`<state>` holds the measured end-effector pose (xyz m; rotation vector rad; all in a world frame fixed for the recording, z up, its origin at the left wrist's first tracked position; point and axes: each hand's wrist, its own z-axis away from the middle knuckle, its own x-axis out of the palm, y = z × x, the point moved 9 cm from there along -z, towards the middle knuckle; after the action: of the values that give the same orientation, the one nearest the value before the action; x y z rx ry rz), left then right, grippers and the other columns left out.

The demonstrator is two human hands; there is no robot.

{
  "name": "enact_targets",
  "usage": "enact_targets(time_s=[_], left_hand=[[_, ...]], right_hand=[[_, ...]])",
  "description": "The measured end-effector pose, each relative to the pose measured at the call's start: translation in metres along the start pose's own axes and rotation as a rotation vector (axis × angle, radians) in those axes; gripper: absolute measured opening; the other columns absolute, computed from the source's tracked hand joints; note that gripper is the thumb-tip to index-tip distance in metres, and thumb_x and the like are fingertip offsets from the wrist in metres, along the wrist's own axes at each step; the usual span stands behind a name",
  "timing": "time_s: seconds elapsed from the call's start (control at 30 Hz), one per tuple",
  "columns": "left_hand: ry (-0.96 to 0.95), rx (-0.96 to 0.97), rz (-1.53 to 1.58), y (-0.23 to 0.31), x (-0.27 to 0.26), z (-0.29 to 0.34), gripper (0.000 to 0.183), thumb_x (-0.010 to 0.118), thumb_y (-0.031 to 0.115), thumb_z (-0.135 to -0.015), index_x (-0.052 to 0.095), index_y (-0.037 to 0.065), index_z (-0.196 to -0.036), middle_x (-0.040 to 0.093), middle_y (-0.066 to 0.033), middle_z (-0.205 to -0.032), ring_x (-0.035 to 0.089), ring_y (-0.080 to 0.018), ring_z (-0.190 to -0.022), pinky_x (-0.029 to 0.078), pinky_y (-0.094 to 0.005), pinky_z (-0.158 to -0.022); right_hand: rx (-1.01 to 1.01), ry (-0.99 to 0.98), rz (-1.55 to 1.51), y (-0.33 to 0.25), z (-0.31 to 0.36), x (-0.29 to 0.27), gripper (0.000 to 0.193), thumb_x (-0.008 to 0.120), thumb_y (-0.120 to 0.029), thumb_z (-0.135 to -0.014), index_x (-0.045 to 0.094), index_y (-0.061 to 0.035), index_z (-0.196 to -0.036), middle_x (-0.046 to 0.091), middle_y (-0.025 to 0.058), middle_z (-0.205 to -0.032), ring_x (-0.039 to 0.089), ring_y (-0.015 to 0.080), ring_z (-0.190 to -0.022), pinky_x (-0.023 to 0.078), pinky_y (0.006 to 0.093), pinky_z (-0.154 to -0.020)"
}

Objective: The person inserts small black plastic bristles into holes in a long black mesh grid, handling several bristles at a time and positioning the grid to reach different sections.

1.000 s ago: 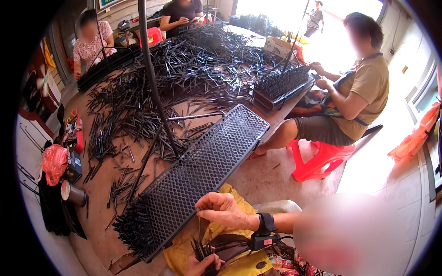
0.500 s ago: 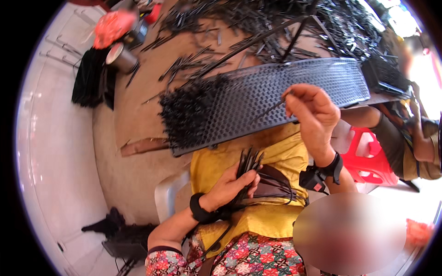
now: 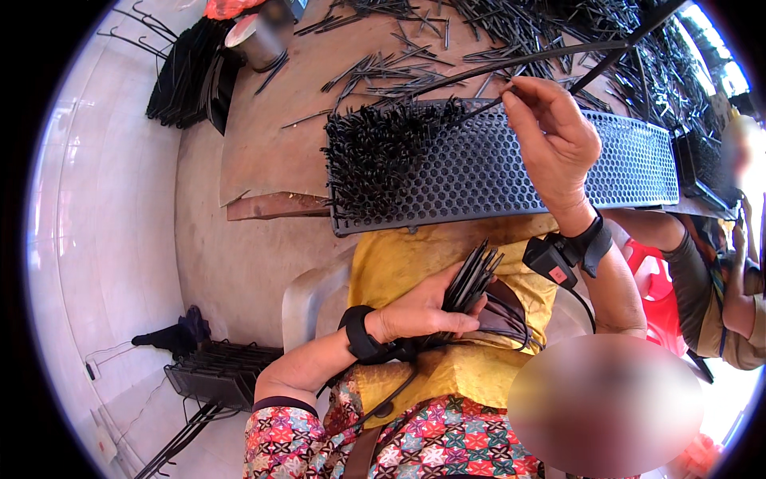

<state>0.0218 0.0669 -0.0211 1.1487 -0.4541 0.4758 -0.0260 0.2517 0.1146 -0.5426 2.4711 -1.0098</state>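
Across the table's front edge lies a long black rack (image 3: 550,160) with a honeycomb of round holes. Its left end is packed with upright thin black sticks (image 3: 375,160). My right hand (image 3: 554,144) is above the middle of the rack, thumb and finger pinched on one thin black stick (image 3: 479,110), which slants down left toward the packed end. Whether its tip sits in a hole I cannot tell. Over my lap, my left hand (image 3: 431,307) is closed round a bundle of black sticks (image 3: 472,275), their pointed ends upward.
Loose black sticks (image 3: 383,73) are strewn over the brown tabletop (image 3: 275,128), heaped toward the far right. A black metal bar (image 3: 527,54) crosses above the rack. A metal can (image 3: 251,40) stands far left. At right, another person (image 3: 718,295) sits near a red stool (image 3: 654,287).
My right hand has moved up and away from me, bringing its stick toward the packed end. The left hand's bundle now leans more to the right. The whole view has shifted.
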Motion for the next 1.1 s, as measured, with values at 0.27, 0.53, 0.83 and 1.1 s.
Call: enact_targets(time_s=[0.27, 0.53, 0.83, 1.1], left_hand=[[0.038, 0.078, 0.036, 0.009, -0.005, 0.001, 0.042, 0.063, 0.006, -0.08, 0.044, 0.002, -0.117, 0.052, -0.0011, -0.081, 0.052, -0.0077, -0.059, 0.044, -0.021, -0.052], [0.156, 0.145, -0.013, 0.019, -0.017, 0.001, 0.035, 0.062, 0.002, -0.08, 0.048, -0.001, -0.113, 0.055, -0.0034, -0.078, 0.053, -0.0092, -0.063, 0.043, -0.0224, -0.055], [0.227, 0.192, 0.005, 0.043, -0.01, -0.007, 0.048, 0.057, 0.0, -0.083, 0.036, -0.003, -0.125, 0.057, -0.0095, -0.096, 0.055, -0.0113, -0.074, 0.046, -0.0227, -0.059], [0.406, 0.307, 0.074, 0.063, -0.009, -0.005, 0.021, 0.054, -0.002, -0.085, 0.052, 0.002, -0.106, 0.061, -0.0104, -0.087, 0.052, -0.0144, -0.06, 0.045, -0.0287, -0.059]], right_hand=[[-0.458, -0.269, 0.186, -0.026, 0.004, 0.046, 0.023, 0.06, 0.007, -0.07, 0.06, 0.0011, -0.092, 0.059, 0.0134, -0.078, 0.058, 0.0308, -0.07, 0.049, 0.0348, -0.061], [-0.356, -0.413, 0.392, -0.007, 0.014, 0.028, 0.026, 0.06, 0.002, -0.072, 0.06, -0.0021, -0.098, 0.056, 0.0139, -0.078, 0.056, 0.0311, -0.072, 0.047, 0.0377, -0.063], [-0.001, 0.068, 1.478, 0.113, 0.026, -0.277, 0.039, 0.061, -0.017, -0.08, 0.052, 0.0005, -0.113, 0.053, 0.0233, -0.107, 0.051, 0.0389, -0.096, 0.042, 0.0448, -0.082], [0.639, 0.317, 0.749, 0.202, 0.062, -0.355, 0.031, 0.061, -0.025, -0.079, 0.066, 0.0046, -0.085, 0.064, 0.0214, -0.075, 0.064, 0.0281, -0.071, 0.048, 0.0359, -0.068]])
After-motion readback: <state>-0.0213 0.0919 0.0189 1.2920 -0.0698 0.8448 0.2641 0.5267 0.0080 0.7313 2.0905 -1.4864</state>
